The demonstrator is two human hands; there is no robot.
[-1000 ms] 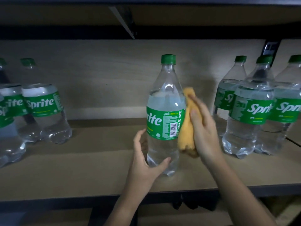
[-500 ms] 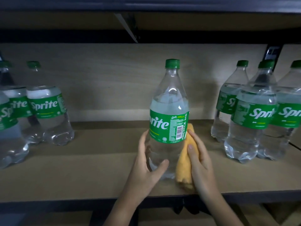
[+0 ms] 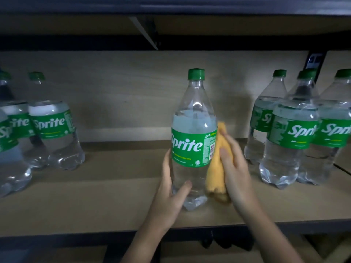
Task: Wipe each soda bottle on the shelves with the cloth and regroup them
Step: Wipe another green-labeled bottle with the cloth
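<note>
Mid-shelf [image 3: 95,196], near front edge: upright bottle [image 3: 193,133] steadied low by left hand [image 3: 171,188], thumb curled round it; right hand [image 3: 233,168] pressing bunched yellow cloth [image 3: 216,168] against bottle's right flank, long axis vertical.

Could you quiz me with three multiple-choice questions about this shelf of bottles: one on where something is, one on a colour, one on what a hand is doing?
1. Where is the cloth?
A. Pressed against the right side of the middle bottle
B. Draped over its cap
C. Lying flat on the shelf

2. What colour is the cloth?
A. Green
B. Yellow-orange
C. White

3. What is the left hand doing?
A. Hanging idle
B. Twisting the cap
C. Holding the middle bottle's lower body

Answers:
1 A: the right hand holds it against the label's edge.
2 B: it stands out against the green labels.
3 C: thumb and fingers wrap the clear part below the label.
</note>
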